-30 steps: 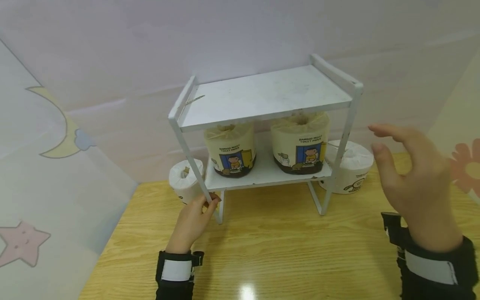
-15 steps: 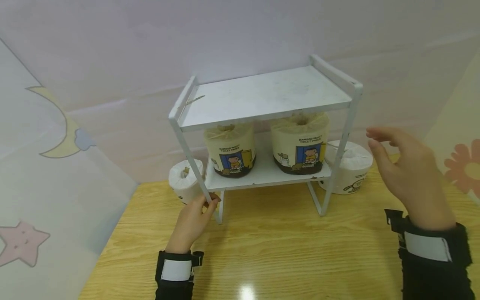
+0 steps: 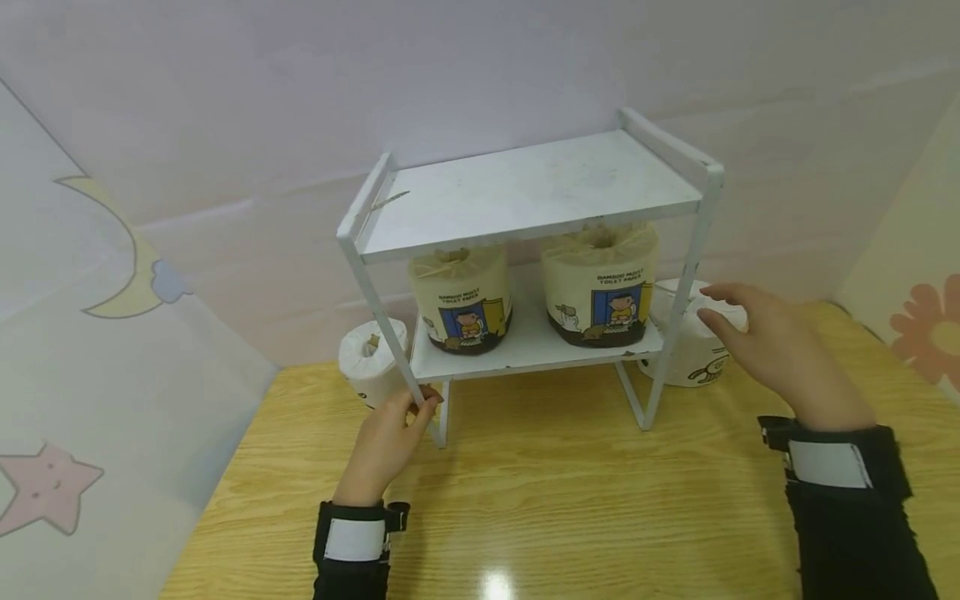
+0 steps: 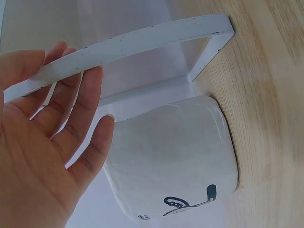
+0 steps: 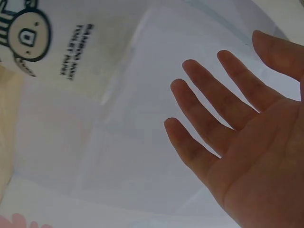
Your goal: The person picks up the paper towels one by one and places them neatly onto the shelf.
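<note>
My left hand [image 3: 386,442] grips a leg of the white rack [image 3: 532,192], a white roll [image 3: 370,362] just beyond it. My right hand [image 3: 780,358], fingers loosely spread, nears a second roll [image 3: 690,350] that the rack partly blocks. Between my hands, shelved cream rolls [image 3: 461,287] read "BAMBOO" and "TOILET PAPER".

"What's at the one rack's [image 3: 525,234] left?"
"One left hand [image 3: 385,443], one white roll [image 3: 367,367], one moon [image 3: 139,287], one cloud [image 3: 170,283], one star [image 3: 52,490]."
"Its right?"
"One right hand [image 3: 783,358], another white roll [image 3: 691,354], one flower [image 3: 933,323]."
"And on it?"
"Two cream rolls [image 3: 468,287], making four rolls altogether."
</note>
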A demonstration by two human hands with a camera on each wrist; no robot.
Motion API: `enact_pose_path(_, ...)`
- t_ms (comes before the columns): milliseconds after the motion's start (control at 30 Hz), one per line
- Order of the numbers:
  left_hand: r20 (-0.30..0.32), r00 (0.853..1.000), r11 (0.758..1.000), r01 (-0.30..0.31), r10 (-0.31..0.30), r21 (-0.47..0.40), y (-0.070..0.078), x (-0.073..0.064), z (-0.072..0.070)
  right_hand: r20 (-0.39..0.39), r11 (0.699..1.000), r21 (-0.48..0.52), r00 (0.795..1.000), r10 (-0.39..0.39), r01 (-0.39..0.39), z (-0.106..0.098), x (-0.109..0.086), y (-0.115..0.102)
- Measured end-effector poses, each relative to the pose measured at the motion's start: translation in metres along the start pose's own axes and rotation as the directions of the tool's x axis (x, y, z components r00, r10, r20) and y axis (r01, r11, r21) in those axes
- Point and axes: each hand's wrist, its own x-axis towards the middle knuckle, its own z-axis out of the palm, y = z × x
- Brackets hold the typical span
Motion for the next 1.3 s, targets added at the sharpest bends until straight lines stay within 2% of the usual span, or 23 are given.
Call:
enact_pose_path(167,0.004,1.000,1.000,0.007,-0.007,0.004,0.000,0.001,0.000,0.027,1.000,0.019,1.000,0.010,-0.011,0.007,0.005,0.015)
enact_pose_path(300,0.003,1.000,1.000,0.008,-0.008,0.008,-0.001,0.000,-0.001,0.005,0.999,0.034,1.000,-0.025,0.025,0.016,0.010,0.023)
enact_pose_path(400,0.000,1.000,1.000,0.009,-0.009,0.010,-0.002,0.000,-0.001,0.000,0.998,0.031,0.999,-0.046,0.046,0.023,0.014,0.025)
enact_pose_path(633,0.000,1.000,1.000,0.011,-0.011,0.013,-0.002,-0.001,0.000,0.059,0.999,0.026,0.998,-0.021,0.019,0.035,0.017,0.024)
enact_pose_path(900,0.000,1.000,1.000,0.018,-0.018,0.007,-0.002,0.000,0.000,0.026,0.995,0.076,0.997,-0.068,0.066,0.047,0.021,0.029)
enact_pose_path(1000,0.002,1.000,1.000,0.021,-0.021,0.008,-0.003,0.000,0.001,-0.018,0.997,0.038,0.997,-0.072,0.073,0.053,0.022,0.032)
enact_pose_path(1100,0.006,1.000,1.000,0.024,-0.024,0.002,-0.003,0.000,0.001,-0.059,0.996,-0.050,0.996,-0.071,0.068,0.060,0.025,0.032)
enact_pose_path(1200,0.009,1.000,1.000,0.029,-0.029,-0.011,-0.002,0.000,0.000,-0.076,0.991,-0.128,0.996,-0.053,0.043,0.066,0.028,0.029)
enact_pose_path(1300,0.011,0.999,0.999,0.030,-0.030,-0.019,-0.002,0.001,0.000,-0.080,0.986,-0.166,0.996,-0.033,0.019,0.069,0.028,0.026)
